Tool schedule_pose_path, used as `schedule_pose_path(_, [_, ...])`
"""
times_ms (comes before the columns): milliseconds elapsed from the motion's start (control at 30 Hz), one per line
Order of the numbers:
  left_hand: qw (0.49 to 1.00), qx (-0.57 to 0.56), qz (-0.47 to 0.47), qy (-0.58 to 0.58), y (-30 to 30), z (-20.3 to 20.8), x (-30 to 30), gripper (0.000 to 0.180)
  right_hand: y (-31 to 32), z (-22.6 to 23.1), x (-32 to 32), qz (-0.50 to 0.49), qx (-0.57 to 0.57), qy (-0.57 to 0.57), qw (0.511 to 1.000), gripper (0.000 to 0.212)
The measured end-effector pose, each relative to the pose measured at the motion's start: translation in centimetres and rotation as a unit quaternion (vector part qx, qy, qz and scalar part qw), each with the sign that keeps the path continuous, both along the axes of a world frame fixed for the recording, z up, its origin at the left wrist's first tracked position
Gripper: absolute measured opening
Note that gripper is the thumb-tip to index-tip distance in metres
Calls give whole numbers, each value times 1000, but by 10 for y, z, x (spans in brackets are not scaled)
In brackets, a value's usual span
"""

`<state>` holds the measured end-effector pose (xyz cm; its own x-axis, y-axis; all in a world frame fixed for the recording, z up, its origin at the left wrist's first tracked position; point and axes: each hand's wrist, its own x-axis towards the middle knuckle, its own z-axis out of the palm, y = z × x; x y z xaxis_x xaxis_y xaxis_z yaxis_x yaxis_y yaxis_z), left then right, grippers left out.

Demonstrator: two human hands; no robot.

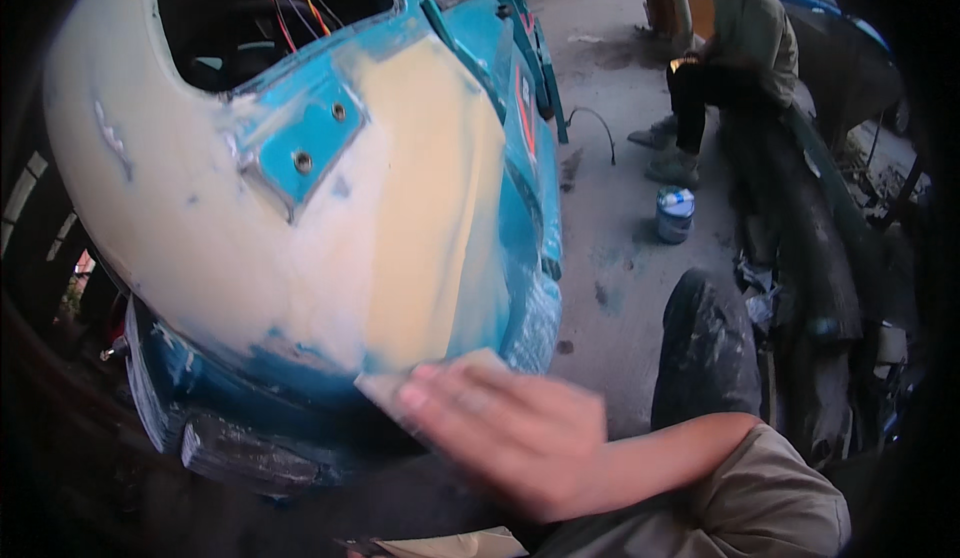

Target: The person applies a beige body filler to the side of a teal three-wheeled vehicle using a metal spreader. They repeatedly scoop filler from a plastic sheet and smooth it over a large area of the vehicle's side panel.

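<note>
The right hand [510, 433], blurred, holds a pale flat sheet [378, 394] against the blue-and-cream vehicle [230, 228]; above the hand spreads a yellowish patch [425, 198], and beyond it to the right a tin [676, 220] stands on the ground [610, 298] near a seated person [752, 38]

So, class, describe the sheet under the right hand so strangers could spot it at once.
On the rounded cream and turquoise vehicle body, drop to the right hand near its lower edge. Beneath the blurred fingers sits a pale sheet, set apart by its pointed corner against dark teal paint.
</note>
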<state>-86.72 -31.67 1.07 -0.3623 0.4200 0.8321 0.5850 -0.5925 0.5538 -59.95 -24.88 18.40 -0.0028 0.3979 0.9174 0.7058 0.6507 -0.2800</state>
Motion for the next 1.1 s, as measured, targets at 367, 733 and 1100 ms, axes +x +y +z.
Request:
schedule_pose_path(367, [949,-32,-243,-197,23,36,31,31,187,85,174,-15,-131,177,975,41])
schedule_pose_path(733, [986,11,-33,163,47,21,21,34,235,106,158,-45,-145,152,977,43])
schedule_pose_path(1100, [989,16,-80,125,50,4,8,27,240,114,132,-109,-169,161,966,42])
